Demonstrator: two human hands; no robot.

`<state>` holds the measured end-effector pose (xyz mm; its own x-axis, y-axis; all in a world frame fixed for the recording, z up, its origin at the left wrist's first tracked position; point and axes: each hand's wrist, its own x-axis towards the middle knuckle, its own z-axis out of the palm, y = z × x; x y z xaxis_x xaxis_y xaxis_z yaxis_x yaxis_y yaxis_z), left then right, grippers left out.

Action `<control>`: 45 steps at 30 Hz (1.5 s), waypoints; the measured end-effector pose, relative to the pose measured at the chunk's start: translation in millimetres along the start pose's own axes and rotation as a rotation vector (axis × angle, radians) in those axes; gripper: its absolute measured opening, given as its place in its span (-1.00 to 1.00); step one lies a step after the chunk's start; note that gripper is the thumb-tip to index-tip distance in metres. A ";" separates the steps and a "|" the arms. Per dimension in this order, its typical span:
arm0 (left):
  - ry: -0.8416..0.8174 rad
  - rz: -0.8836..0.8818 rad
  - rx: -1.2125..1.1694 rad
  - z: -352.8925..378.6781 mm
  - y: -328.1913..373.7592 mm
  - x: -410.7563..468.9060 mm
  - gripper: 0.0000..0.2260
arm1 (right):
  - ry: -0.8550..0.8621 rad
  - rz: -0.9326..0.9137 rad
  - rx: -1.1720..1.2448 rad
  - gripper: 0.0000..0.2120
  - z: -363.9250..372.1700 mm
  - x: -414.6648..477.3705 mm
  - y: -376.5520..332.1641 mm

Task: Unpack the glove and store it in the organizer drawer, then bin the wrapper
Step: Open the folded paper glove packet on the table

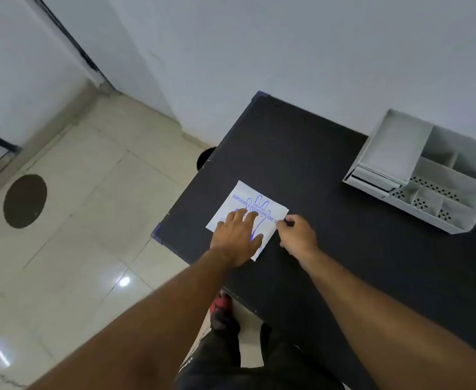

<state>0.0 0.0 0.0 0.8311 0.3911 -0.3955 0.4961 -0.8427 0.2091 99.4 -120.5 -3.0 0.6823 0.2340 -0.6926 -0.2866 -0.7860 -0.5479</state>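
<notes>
A flat white glove packet (252,201) with blue print lies on the black table (329,220) near its left edge. My left hand (238,239) rests flat on the packet, fingers spread, pressing it down. At the packet's right corner my right hand (297,235) pinches the edge between thumb and fingers. The glove itself is hidden inside the wrapper. A white desk organizer (425,175) stands at the table's right rear, with its drawer (376,180) at the lower left of it, apparently pulled out slightly.
The organizer has several compartments with perforated floors. A dark round object (206,157) shows on the floor just past the table's left edge, and a dark round disc (25,201) lies on the pale tiles further left. The wall runs behind the table.
</notes>
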 end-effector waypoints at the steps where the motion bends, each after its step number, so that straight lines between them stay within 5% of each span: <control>1: -0.030 -0.002 0.002 2.1 1.4 2.0 -0.44 | -0.007 0.038 0.061 -0.66 1.4 3.4 0.6; 10: -0.095 -0.057 -0.049 23.2 -0.5 15.6 -0.35 | -0.119 0.297 0.471 -0.87 14.7 14.3 -12.7; 15: -0.061 -0.125 -0.206 17.2 10.6 16.5 -0.35 | -0.102 0.249 0.492 -0.90 15.5 12.8 -21.1; 18: -0.043 -0.179 -0.307 7.6 19.7 23.3 -0.53 | -0.083 0.179 0.536 -0.86 12.5 6.1 -26.6; 26: -0.147 -0.190 -1.031 -34.7 40.2 29.9 -0.79 | 0.098 0.017 0.682 -0.81 -14.4 -22.0 -36.6; 31: -0.211 -0.246 -1.208 -52.9 36.1 32.5 -0.76 | 0.269 0.048 0.674 -0.85 -16.9 -22.9 -23.2; 38: -0.094 -0.355 -1.066 -45.6 5.0 40.0 -0.75 | 0.201 0.051 0.507 -0.63 2.4 -17.4 -11.3; 45: -0.074 -0.360 -0.531 -27.0 -42.7 43.3 -0.33 | 0.111 -0.126 0.105 -0.59 29.3 0.9 -19.4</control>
<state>21.6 62.9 -2.0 0.5793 0.5728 -0.5799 0.8132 -0.3584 0.4584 85.9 -88.2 -6.7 0.7853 0.2578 -0.5629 -0.2587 -0.6894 -0.6767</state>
